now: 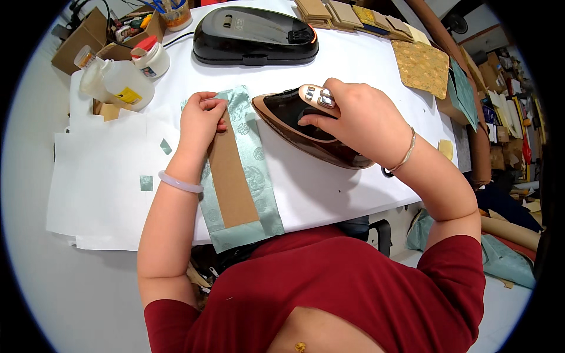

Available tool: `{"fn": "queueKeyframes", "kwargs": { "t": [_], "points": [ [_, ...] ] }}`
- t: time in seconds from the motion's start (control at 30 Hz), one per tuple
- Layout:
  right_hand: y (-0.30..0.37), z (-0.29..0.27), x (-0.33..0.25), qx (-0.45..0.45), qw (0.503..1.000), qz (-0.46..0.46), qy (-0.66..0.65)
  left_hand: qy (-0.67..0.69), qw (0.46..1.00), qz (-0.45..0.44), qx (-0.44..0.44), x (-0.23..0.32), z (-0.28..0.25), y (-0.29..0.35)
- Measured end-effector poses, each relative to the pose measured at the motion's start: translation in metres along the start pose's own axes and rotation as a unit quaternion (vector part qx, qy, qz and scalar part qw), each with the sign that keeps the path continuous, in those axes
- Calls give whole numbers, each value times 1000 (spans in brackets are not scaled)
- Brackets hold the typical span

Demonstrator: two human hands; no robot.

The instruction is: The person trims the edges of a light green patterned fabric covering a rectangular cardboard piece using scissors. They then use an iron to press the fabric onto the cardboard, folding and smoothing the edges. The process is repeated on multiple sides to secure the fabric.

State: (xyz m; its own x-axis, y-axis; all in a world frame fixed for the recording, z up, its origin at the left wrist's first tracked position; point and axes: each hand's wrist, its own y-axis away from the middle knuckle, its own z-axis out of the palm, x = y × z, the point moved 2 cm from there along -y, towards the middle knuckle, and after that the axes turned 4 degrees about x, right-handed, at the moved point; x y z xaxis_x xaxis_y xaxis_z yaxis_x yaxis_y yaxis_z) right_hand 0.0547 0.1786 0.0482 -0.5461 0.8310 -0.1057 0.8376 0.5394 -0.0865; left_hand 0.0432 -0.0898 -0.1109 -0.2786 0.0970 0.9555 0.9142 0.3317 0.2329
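A strip of pale green patterned fabric (254, 154) lies lengthwise before me, its lower end reaching past the table's front edge. On it rests a long brown cardboard strip (232, 176), with fabric showing along its right side and below it. My left hand (203, 120) is at the far end, thumb and forefinger pinched at the fabric's edge and other fingers curled over the board. Just right of the fabric, my right hand (365, 117) grips the handle of a black and copper iron (294, 126). The iron's tip points toward the fabric, and its soleplate is mostly hidden.
A black iron case (253, 35) stands at the back. Plastic bottles (126, 85) and a red-lidded jar (152, 59) are back left. White paper sheets (100, 182) with small green scraps (146, 183) lie left. Stacked boards (341, 15) and a gold patterned piece (421, 66) sit back right.
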Motion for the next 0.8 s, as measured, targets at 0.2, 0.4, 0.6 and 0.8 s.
{"fn": "queueKeyframes", "kwargs": {
  "t": [0.2,0.4,0.6,0.8],
  "points": [
    [10,-1,13,16,1000,9,-19,32,997,-59,-24,12,-3,2],
    [17,-3,22,-6,999,25,-21,7,991,-110,-70,25,1,-2],
    [22,-1,29,-10,999,19,-37,-136,978,-99,-126,41,3,-12],
    [21,6,32,36,998,-10,-47,-235,960,-70,-132,46,7,-20]
  ]
}}
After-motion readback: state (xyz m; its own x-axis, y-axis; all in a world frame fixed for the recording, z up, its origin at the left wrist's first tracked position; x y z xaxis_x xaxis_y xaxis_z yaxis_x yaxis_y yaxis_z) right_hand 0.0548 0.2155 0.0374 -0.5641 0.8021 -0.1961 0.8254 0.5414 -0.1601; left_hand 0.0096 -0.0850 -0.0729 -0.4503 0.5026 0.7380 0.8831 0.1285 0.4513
